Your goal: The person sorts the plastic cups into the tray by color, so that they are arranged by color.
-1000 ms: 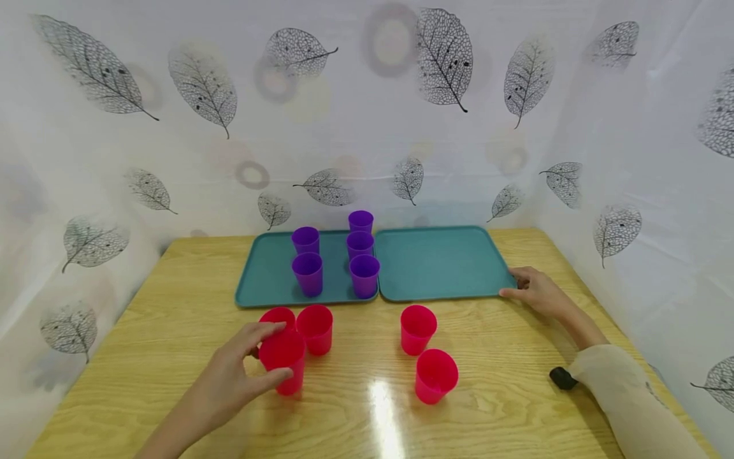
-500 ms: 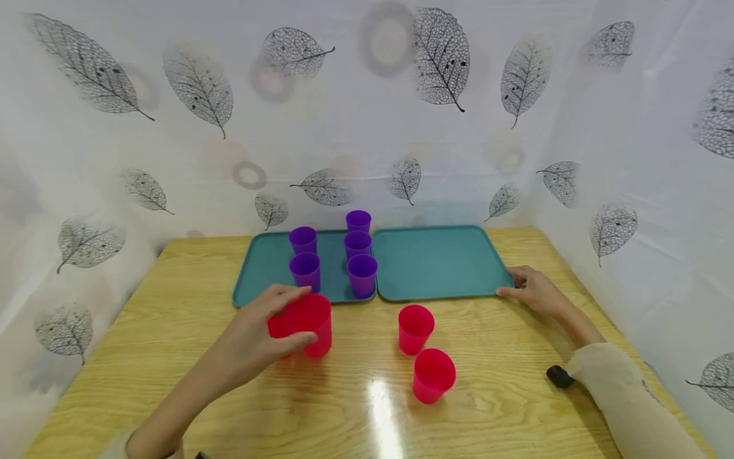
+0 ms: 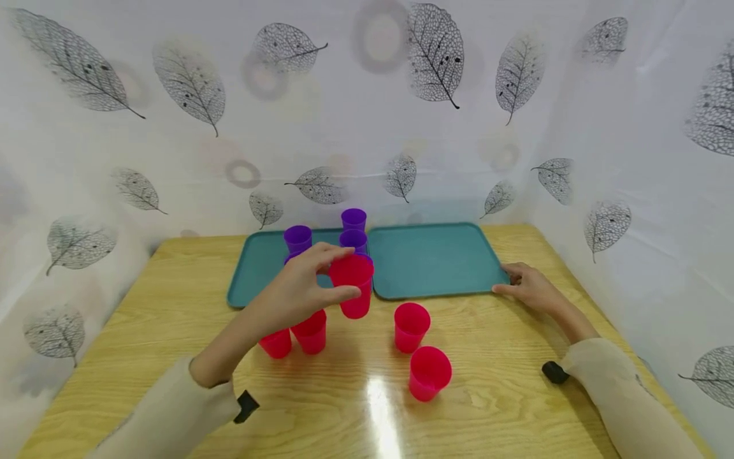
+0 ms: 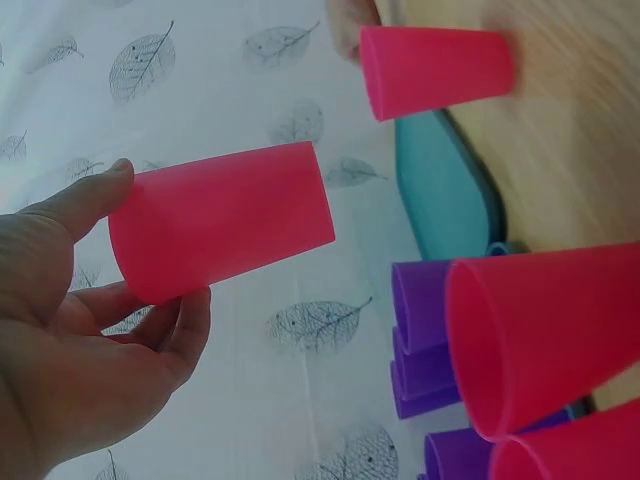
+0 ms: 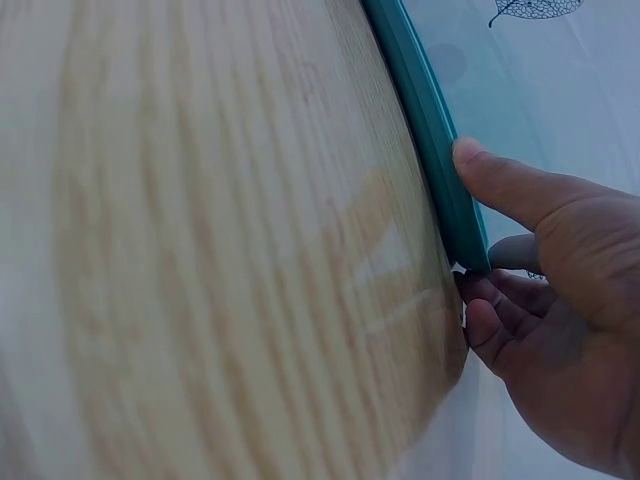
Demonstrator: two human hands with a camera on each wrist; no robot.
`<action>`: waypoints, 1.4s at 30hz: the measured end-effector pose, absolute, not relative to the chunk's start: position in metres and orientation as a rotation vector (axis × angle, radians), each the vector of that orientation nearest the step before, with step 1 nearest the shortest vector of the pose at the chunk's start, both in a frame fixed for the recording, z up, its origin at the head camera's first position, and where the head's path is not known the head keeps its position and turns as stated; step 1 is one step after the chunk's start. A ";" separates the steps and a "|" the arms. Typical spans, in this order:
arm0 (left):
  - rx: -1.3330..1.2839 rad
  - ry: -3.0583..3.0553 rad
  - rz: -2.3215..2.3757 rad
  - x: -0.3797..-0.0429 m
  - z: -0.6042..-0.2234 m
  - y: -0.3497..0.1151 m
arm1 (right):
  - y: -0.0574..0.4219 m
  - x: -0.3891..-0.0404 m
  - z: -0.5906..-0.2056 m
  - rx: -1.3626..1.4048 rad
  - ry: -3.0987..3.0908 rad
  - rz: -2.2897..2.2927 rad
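My left hand (image 3: 295,290) pinches a red plastic cup (image 3: 355,299) by its rim, thumb on the near side and fingers on the far side. The cup hangs upright above the table, before the left tray's front edge; the left wrist view shows this cup (image 4: 225,220) clear of the other cups. My right hand (image 3: 533,290) grips the near right corner of the right teal tray (image 3: 432,261); thumb and fingertips meet the tray rim (image 5: 435,150) in the right wrist view. Two red cups, one front (image 3: 311,335) and one beside it (image 3: 276,344), stand below my left forearm.
Another two red cups, one farther (image 3: 410,328) and one nearer (image 3: 429,375), stand before the right tray. Several purple cups (image 3: 353,220) stand on the left teal tray (image 3: 249,274), some hidden by my left hand. A leaf-patterned curtain (image 3: 321,127) encloses the wooden table (image 3: 493,382).
My left hand has taken hold of a red cup, lifted it and carried it right and forward over the other red cups. The right hand stays at the tray corner.
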State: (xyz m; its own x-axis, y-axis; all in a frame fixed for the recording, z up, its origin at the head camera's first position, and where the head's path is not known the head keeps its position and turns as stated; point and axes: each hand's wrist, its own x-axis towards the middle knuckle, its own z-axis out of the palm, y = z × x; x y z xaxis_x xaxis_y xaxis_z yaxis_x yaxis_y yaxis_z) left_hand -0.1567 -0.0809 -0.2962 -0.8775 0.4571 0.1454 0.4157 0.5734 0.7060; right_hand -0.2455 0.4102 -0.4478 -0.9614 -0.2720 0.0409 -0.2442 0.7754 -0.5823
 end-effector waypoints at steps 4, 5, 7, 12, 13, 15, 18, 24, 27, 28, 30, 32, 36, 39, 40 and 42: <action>0.796 2.737 1.182 -0.173 -0.288 -0.066 | 0.410 -0.246 -0.448 -0.429 2.932 -0.928; 0.804 2.743 1.168 -0.177 -0.286 -0.063 | 0.410 -0.246 -0.448 -0.430 2.935 -0.924; 0.817 2.758 1.140 -0.187 -0.283 -0.056 | 0.410 -0.246 -0.449 -0.427 2.939 -0.927; 0.825 2.744 1.151 -0.208 -0.274 -0.039 | 0.411 -0.247 -0.449 -0.420 2.936 -0.929; 0.830 2.738 1.164 -0.212 -0.272 -0.035 | 0.411 -0.247 -0.449 -0.420 2.932 -0.932; 0.817 2.749 1.163 -0.219 -0.271 -0.027 | 0.411 -0.246 -0.449 -0.417 2.928 -0.936; 0.802 2.771 1.153 -0.231 -0.270 -0.015 | 0.411 -0.245 -0.449 -0.415 2.926 -0.947; 0.755 2.777 1.137 -0.258 -0.272 0.007 | 0.412 -0.245 -0.448 -0.404 2.921 -0.962; 0.704 2.756 1.166 -0.267 -0.275 0.018 | 0.410 -0.245 -0.448 -0.403 2.920 -0.967; 0.694 2.750 1.176 -0.270 -0.276 0.023 | 0.410 -0.245 -0.448 -0.399 2.924 -0.969; 0.675 2.738 1.198 -0.274 -0.278 0.032 | 0.410 -0.246 -0.448 -0.401 2.919 -0.983; 0.660 2.720 1.223 -0.279 -0.282 0.040 | 0.411 -0.246 -0.447 -0.400 2.909 -0.993; 0.637 2.702 1.252 -0.288 -0.291 0.055 | 0.411 -0.246 -0.448 -0.381 2.896 -1.011; 0.594 2.695 1.280 -0.295 -0.300 0.062 | 0.410 -0.246 -0.448 -0.365 2.901 -1.019; 0.582 2.700 1.284 -0.297 -0.303 0.064 | 0.409 -0.246 -0.448 -0.363 2.899 -1.020; 0.565 2.721 1.286 -0.302 -0.309 0.068 | 0.409 -0.246 -0.447 -0.362 2.897 -1.015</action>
State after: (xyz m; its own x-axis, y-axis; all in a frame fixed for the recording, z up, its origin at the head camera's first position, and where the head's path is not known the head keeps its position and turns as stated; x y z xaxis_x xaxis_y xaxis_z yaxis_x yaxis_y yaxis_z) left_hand -0.3020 0.0676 -0.3090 -0.9288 0.3609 0.0840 0.2941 0.5798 0.7598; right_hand -0.2456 0.4089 -0.4474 -0.9713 -0.2362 0.0296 -0.2029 0.7569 -0.6212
